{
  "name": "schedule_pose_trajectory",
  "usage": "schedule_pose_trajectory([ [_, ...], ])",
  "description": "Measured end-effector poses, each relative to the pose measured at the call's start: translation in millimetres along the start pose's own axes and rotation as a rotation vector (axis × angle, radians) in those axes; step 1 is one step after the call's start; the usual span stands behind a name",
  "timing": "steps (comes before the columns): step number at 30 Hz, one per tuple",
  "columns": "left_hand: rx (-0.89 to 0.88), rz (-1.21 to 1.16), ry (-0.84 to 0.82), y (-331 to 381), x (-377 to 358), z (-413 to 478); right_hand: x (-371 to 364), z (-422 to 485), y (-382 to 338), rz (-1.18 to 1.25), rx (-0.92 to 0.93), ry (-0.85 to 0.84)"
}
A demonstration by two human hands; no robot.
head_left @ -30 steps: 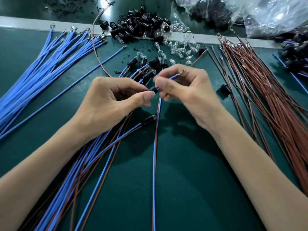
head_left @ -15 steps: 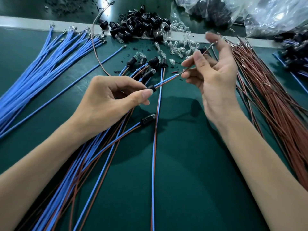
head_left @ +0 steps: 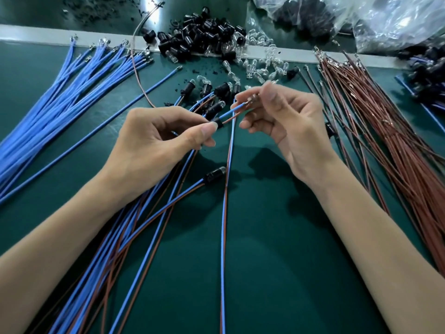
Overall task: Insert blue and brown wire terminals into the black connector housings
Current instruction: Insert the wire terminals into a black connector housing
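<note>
Assembly workbench: green mat (head_left: 277, 249), bulk wire bundles (head_left: 60, 92), housing pile (head_left: 199, 42).

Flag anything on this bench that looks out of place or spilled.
One pale brown wire curls alone across the blue wire tips, far from the brown bundle at right. Nearby, black crumbs litter the mat.
</note>
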State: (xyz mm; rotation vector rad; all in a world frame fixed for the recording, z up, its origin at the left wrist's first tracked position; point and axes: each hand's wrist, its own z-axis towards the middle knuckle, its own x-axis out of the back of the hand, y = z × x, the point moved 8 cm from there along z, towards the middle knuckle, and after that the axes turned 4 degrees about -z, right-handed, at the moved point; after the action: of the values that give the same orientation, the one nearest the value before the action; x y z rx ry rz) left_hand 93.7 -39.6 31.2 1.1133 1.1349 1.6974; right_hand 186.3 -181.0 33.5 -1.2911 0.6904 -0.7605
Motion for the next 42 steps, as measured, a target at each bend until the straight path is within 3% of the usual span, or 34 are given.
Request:
schedule_pose_trajectory([
  [10,0.091,0.018,-0.087,-2.6,-5.3,4.6,-7.0,-2.1,-4.5,-0.226,0.127,0.043],
  [15,0.064,0.102,-0.117,4.6,-15.5,7.8,-21.5,0.7,-5.2,-0.441,0.111,-0.037],
  [19,0.056,0.195,-0.072,1.7,-9.4,12.8,10.3,33.0,-22.1,-0.764,0.189,0.15],
  [21,0.079,0.139,-0.033,0.6,-7.8,15.5,15.5,50.5,-13.1,-1.083,0.155,0.118],
  [23,0.077,0.098,-0.001,1.7,-10.2,17.0,18.8,58.4,7.5,-1.191,0.062,0.073],
  [32,-0.041,0.137,0.059,4.7,-18.2,12.0,25.6,35.3,-12.2,-1.058,0.187,0.282],
  [38,-0.069,0.2,0.053,6.1,-20.2,8.4,-10.8,3.4,-6.9,-0.412,0.05,-0.196],
  [42,-0.089,0.216,0.03,9.2,-22.6,7.1,-6.3,1.1,-1.5,-0.291,0.02,-0.095],
])
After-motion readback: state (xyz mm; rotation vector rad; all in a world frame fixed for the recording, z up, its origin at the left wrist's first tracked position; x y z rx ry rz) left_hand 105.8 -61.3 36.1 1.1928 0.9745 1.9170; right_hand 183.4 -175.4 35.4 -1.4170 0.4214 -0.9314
